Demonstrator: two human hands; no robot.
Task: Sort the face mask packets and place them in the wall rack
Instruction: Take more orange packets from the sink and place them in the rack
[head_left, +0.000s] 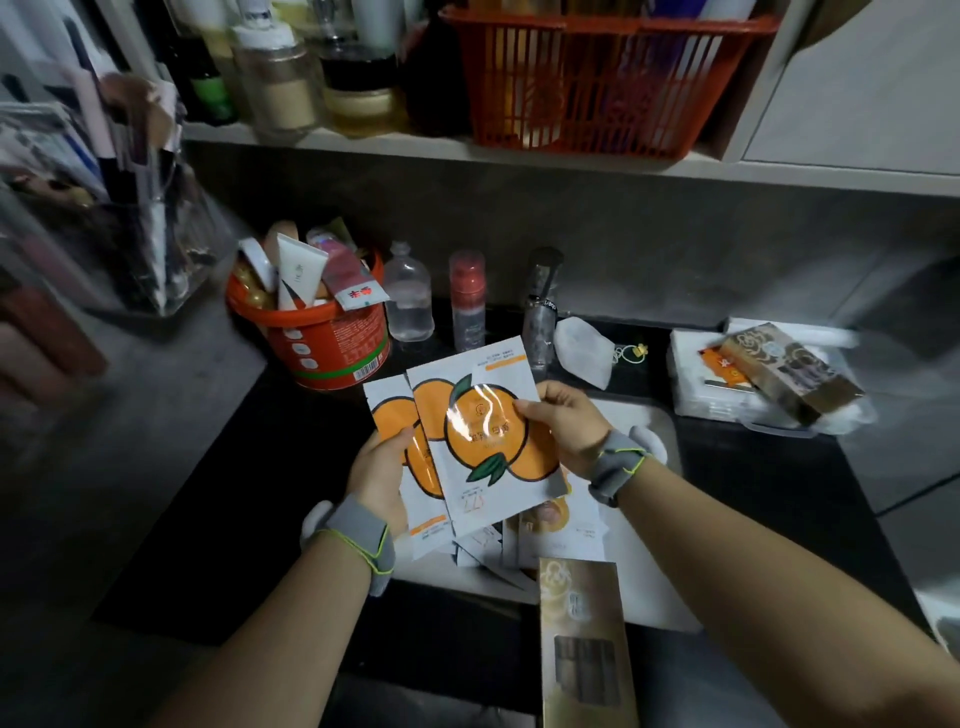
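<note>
Over the counter (249, 493), left hand (382, 480) and right hand (569, 428) pinch orange packets (483, 431), long axes pointing away.

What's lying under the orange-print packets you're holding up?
A loose pile of packets lies below, one showing a yellowish print. The orange packets, held by the left hand and right hand, cover most of it, so the count is hidden.

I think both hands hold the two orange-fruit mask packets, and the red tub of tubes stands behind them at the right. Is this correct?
Not quite: the head view shows the red tub behind them at the left, not the right. The left hand and right hand do hold the two orange-fruit mask packets.
</note>
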